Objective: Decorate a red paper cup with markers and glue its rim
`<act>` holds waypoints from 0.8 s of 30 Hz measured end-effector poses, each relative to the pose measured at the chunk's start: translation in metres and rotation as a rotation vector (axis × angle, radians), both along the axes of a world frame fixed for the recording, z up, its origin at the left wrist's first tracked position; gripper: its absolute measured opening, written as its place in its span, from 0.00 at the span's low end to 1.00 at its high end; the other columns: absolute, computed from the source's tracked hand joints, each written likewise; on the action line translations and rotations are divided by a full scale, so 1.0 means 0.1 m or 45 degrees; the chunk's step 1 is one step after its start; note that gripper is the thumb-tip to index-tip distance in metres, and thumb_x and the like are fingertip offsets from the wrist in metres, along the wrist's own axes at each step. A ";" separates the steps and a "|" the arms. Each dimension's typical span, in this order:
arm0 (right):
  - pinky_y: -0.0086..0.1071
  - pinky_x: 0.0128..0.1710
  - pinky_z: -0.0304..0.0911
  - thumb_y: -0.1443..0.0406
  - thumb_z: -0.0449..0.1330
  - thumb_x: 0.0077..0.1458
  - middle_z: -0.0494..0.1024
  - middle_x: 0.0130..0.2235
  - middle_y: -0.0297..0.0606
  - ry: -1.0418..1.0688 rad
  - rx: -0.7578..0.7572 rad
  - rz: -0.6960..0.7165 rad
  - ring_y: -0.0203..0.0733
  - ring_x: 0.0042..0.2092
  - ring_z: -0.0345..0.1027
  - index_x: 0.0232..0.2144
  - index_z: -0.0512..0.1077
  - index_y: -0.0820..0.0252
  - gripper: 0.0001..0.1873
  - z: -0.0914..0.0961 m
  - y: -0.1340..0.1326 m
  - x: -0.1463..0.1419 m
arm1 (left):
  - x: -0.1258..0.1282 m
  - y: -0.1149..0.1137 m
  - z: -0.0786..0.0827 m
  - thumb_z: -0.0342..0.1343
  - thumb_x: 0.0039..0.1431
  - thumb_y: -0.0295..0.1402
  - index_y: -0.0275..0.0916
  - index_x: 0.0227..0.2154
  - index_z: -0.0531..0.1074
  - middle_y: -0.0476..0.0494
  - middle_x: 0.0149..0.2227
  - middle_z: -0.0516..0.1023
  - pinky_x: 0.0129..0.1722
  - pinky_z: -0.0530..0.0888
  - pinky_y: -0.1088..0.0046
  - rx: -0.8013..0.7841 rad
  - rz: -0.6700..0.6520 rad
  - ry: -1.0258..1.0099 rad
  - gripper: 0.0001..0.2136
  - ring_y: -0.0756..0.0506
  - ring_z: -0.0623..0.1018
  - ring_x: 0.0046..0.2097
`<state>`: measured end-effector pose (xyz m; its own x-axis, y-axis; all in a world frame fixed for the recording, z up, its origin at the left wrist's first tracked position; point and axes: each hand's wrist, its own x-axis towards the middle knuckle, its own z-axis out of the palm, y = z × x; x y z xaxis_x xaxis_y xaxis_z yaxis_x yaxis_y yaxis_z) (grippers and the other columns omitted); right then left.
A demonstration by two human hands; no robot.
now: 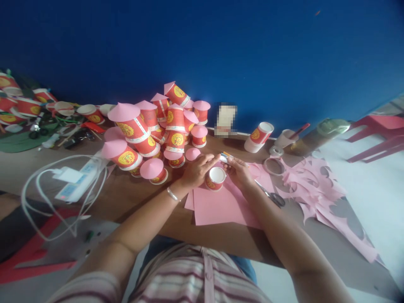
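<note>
In the head view, my right hand point(239, 171) is closed around a small whitish tube-like thing point(224, 158); its exact kind is hard to make out. My left hand point(198, 171) meets it from the other side, its fingertips closed at the tube's left end. Just below and between both hands stands a red paper cup point(214, 185) with a pale round top facing up. Under it and my right wrist lie pink paper sheets point(221, 212). Scissors point(275, 198) with dark handles rest by my right forearm.
Left of my hands is a pile of red cups point(175, 141) with pink cone tops. A power strip point(75, 183) with looped white cable lies at left. At right are pink paper scraps point(315, 181), a tape roll point(274, 166), stacked cups point(259, 136) and a bottle point(315, 136).
</note>
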<state>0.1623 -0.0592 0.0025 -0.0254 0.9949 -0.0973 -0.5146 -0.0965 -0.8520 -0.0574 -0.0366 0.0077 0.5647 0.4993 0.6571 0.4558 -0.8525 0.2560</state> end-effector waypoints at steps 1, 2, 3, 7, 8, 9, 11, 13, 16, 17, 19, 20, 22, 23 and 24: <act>0.29 0.31 0.74 0.54 0.81 0.47 0.84 0.31 0.36 -0.014 0.007 -0.001 0.35 0.29 0.73 0.31 0.80 0.57 0.19 0.01 0.00 0.01 | 0.00 0.00 0.00 0.43 0.76 0.26 0.46 0.72 0.65 0.37 0.55 0.78 0.57 0.79 0.63 -0.037 -0.004 -0.010 0.26 0.43 0.79 0.56; 0.30 0.32 0.74 0.54 0.81 0.47 0.83 0.30 0.36 -0.029 0.015 -0.002 0.36 0.29 0.73 0.30 0.80 0.57 0.18 0.02 0.00 0.01 | 0.01 0.00 -0.01 0.43 0.76 0.27 0.46 0.72 0.66 0.37 0.55 0.77 0.57 0.79 0.63 -0.077 -0.007 -0.024 0.25 0.43 0.79 0.56; 0.30 0.32 0.73 0.54 0.81 0.46 0.83 0.30 0.36 -0.043 0.022 -0.002 0.36 0.29 0.73 0.30 0.79 0.57 0.18 0.02 0.00 0.02 | 0.01 0.01 -0.02 0.44 0.76 0.27 0.47 0.71 0.66 0.37 0.55 0.77 0.57 0.79 0.63 -0.118 -0.011 -0.045 0.25 0.43 0.79 0.57; 0.31 0.32 0.72 0.52 0.82 0.44 0.83 0.30 0.35 -0.077 0.041 -0.003 0.36 0.29 0.72 0.29 0.80 0.56 0.20 0.05 0.00 0.01 | 0.04 0.02 -0.04 0.44 0.77 0.30 0.49 0.72 0.64 0.38 0.57 0.75 0.59 0.78 0.61 -0.295 -0.085 -0.198 0.24 0.43 0.78 0.58; 0.30 0.32 0.72 0.51 0.82 0.44 0.83 0.30 0.35 -0.077 0.043 -0.003 0.36 0.29 0.72 0.29 0.80 0.56 0.20 0.06 0.00 0.01 | 0.05 0.02 -0.05 0.44 0.78 0.31 0.49 0.73 0.63 0.38 0.58 0.75 0.60 0.78 0.60 -0.339 -0.118 -0.241 0.24 0.43 0.77 0.58; 0.30 0.32 0.72 0.50 0.82 0.44 0.83 0.30 0.35 -0.073 0.045 -0.001 0.35 0.29 0.72 0.29 0.80 0.56 0.21 0.06 0.00 0.00 | 0.06 0.03 -0.07 0.44 0.78 0.30 0.49 0.73 0.63 0.38 0.57 0.74 0.60 0.78 0.60 -0.379 -0.146 -0.279 0.24 0.43 0.77 0.58; 0.30 0.31 0.71 0.49 0.82 0.43 0.83 0.31 0.35 -0.060 0.045 0.003 0.35 0.29 0.71 0.29 0.80 0.56 0.22 0.07 0.00 0.00 | 0.07 0.03 -0.09 0.44 0.77 0.30 0.49 0.71 0.65 0.38 0.57 0.74 0.59 0.78 0.60 -0.444 -0.184 -0.332 0.24 0.43 0.77 0.58; 0.29 0.31 0.71 0.49 0.81 0.44 0.83 0.31 0.35 -0.046 0.042 0.010 0.35 0.29 0.72 0.29 0.80 0.55 0.21 0.08 0.00 0.00 | 0.08 0.03 -0.11 0.45 0.77 0.30 0.47 0.69 0.69 0.38 0.56 0.74 0.59 0.78 0.61 -0.494 -0.193 -0.369 0.22 0.43 0.77 0.57; 0.30 0.31 0.72 0.51 0.79 0.49 0.83 0.31 0.35 -0.035 0.029 0.024 0.35 0.28 0.72 0.30 0.80 0.56 0.18 0.09 0.00 0.01 | 0.07 0.03 -0.10 0.48 0.76 0.31 0.45 0.66 0.73 0.39 0.53 0.75 0.59 0.77 0.61 -0.597 -0.202 -0.448 0.20 0.44 0.77 0.55; 0.30 0.31 0.72 0.52 0.79 0.50 0.83 0.31 0.35 -0.034 0.022 0.031 0.36 0.28 0.72 0.31 0.80 0.56 0.17 0.09 0.00 0.02 | 0.07 0.03 -0.08 0.50 0.76 0.32 0.45 0.64 0.75 0.39 0.52 0.75 0.58 0.77 0.61 -0.654 -0.207 -0.488 0.19 0.44 0.77 0.55; 0.30 0.31 0.72 0.54 0.78 0.51 0.83 0.30 0.36 -0.031 0.007 0.046 0.36 0.28 0.72 0.31 0.79 0.56 0.16 0.09 0.00 0.03 | 0.06 0.02 -0.04 0.54 0.74 0.33 0.44 0.63 0.77 0.39 0.51 0.76 0.55 0.78 0.63 -0.826 -0.219 -0.577 0.18 0.45 0.77 0.51; 0.31 0.31 0.72 0.54 0.78 0.50 0.83 0.30 0.36 -0.029 -0.001 0.055 0.36 0.28 0.72 0.30 0.79 0.56 0.16 0.09 0.00 0.03 | 0.06 0.02 -0.02 0.55 0.73 0.33 0.45 0.62 0.78 0.40 0.51 0.76 0.50 0.79 0.66 -0.940 -0.222 -0.624 0.19 0.46 0.77 0.48; 0.31 0.31 0.72 0.55 0.79 0.49 0.83 0.31 0.36 -0.023 -0.023 0.074 0.36 0.28 0.71 0.30 0.78 0.56 0.16 0.09 0.00 0.03 | 0.07 0.01 0.02 0.55 0.70 0.33 0.45 0.61 0.79 0.41 0.50 0.75 0.40 0.77 0.72 -1.183 -0.223 -0.713 0.20 0.49 0.75 0.41; 0.31 0.31 0.71 0.56 0.79 0.49 0.83 0.31 0.37 -0.021 -0.038 0.084 0.37 0.28 0.72 0.30 0.78 0.56 0.16 0.09 0.00 0.03 | 0.07 0.02 0.03 0.55 0.69 0.32 0.46 0.60 0.80 0.41 0.51 0.75 0.36 0.75 0.74 -1.292 -0.225 -0.752 0.20 0.51 0.74 0.38; 0.32 0.31 0.71 0.56 0.80 0.49 0.83 0.31 0.37 -0.017 -0.057 0.093 0.37 0.28 0.72 0.30 0.78 0.56 0.16 0.08 -0.01 0.03 | 0.08 0.02 0.04 0.56 0.67 0.32 0.46 0.59 0.81 0.42 0.51 0.75 0.33 0.73 0.76 -1.378 -0.230 -0.792 0.20 0.52 0.72 0.35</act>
